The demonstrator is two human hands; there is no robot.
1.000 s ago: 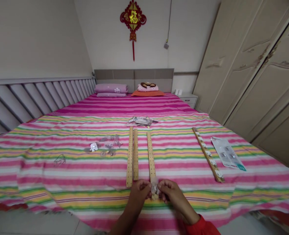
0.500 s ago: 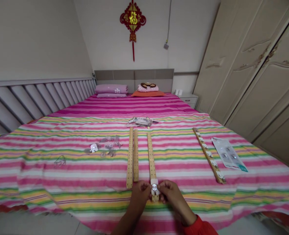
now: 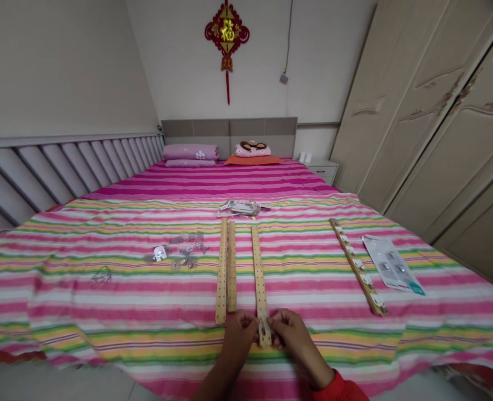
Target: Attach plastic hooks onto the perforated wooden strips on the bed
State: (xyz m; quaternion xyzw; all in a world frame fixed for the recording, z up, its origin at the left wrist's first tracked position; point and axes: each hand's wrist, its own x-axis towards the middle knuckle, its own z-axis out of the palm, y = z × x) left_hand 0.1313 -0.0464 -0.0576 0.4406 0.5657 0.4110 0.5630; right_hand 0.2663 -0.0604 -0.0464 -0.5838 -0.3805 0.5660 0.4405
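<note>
A long perforated wooden strip [image 3: 258, 267] lies lengthwise on the striped bedspread [image 3: 104, 301], its near end between my hands. My left hand [image 3: 240, 329] and my right hand [image 3: 287, 328] both pinch a small clear hook [image 3: 264, 324] sitting on that near end. Fingers of both hands are curled closed around it. Two more wooden strips [image 3: 226, 264] lie side by side just left of it.
A fourth strip [image 3: 357, 264] fitted with several white hooks lies to the right, beside a plastic packet [image 3: 392, 264]. Loose clear hooks [image 3: 181, 248] lie at the left, wrappers [image 3: 240, 208] further back. Wardrobe doors [image 3: 438, 122] stand at the right, pillows [image 3: 190, 153] by the headboard.
The white backing seen half a second ago above the hook no longer shows. My hands have stayed at the strip's near end, shifting slightly lower in view.
</note>
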